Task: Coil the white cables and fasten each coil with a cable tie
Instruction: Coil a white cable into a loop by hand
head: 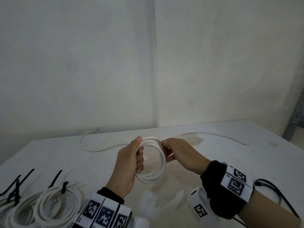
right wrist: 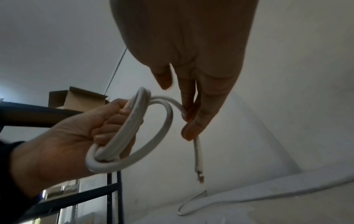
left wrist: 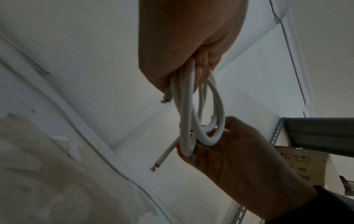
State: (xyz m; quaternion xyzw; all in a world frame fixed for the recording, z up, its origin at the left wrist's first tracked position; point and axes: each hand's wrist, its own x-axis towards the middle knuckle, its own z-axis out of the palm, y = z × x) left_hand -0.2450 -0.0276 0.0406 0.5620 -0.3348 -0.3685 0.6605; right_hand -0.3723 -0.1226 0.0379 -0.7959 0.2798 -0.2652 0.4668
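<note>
A white cable coil of a few loops is held up over the table. My left hand grips its left side, fingers curled through the ring. My right hand pinches the far right of the coil. In the right wrist view the right hand pinches the cable just above its bare end, while the left hand clasps the coil. In the left wrist view the coil hangs from the left hand, with the right hand at its far end.
A loose white cable lies along the back of the table. Finished coils with black ties sit at the near left, beside loose black cable ties. Black cords lie by my right wrist. A wall stands behind the table.
</note>
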